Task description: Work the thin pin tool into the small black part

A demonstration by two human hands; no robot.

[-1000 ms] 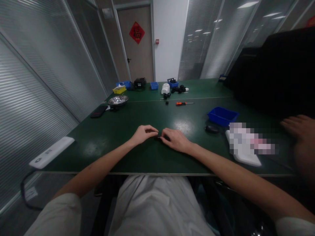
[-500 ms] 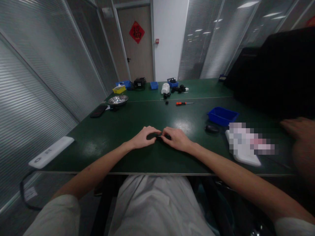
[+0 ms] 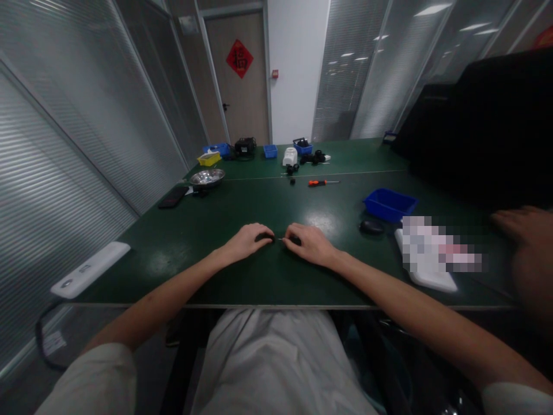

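Note:
My left hand (image 3: 247,242) rests low over the green table, thumb and fingers pinched on a small black part (image 3: 271,238). Facing it, my right hand (image 3: 310,243) is closed too, with a thin metal pin (image 3: 280,239) poking out from its fingertips toward the left. A narrow gap lies between the two hands. Whatever else the right fingers hold is hidden by the hand. Beyond the hands are a small black piece (image 3: 292,181) and a screwdriver (image 3: 324,183) with an orange and black handle.
To the right are a blue bin (image 3: 390,205), a black mouse-shaped object (image 3: 371,227), a white slab (image 3: 425,271) under a blurred patch, and another person's hand (image 3: 525,227). A metal bowl (image 3: 207,177) and phone (image 3: 173,197) sit left; a white device (image 3: 90,269) lies nearer.
My left hand has moved a little left, away from the right hand. A gap has opened between them, showing the thin metal pin. My right hand has barely moved.

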